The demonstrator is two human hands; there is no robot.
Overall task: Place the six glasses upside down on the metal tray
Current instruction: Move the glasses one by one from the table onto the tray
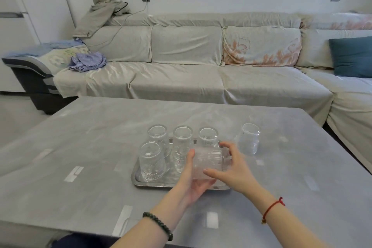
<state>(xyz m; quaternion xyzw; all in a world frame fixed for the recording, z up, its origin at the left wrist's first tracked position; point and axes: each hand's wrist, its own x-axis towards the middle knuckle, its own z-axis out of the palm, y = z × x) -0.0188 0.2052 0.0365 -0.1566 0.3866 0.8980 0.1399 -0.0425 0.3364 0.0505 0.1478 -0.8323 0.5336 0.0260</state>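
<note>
A rectangular metal tray with a raised rim sits on the grey, glossy tabletop, and everything else is placed from it. Four clear embossed drinking glasses stand upside down on the tray: a back-left glass, a back-middle glass, a back-right glass, and a front-left glass close to the tray's near left corner. Above the tray's front-right part, a fifth clear ribbed glass is held on its side, off the tray surface. The left hand cups it from below and from the left, thumb up along its end, fingers wrapped under. The right hand grips the other end, thumb across the near side and fingers curled over the far side. A sixth clear glass stands off the tray, on the tabletop to the right of the tray's back edge; whether its mouth faces up or down is hard to tell. A dark beaded bracelet circles the left wrist, a red string bracelet the right.
</note>
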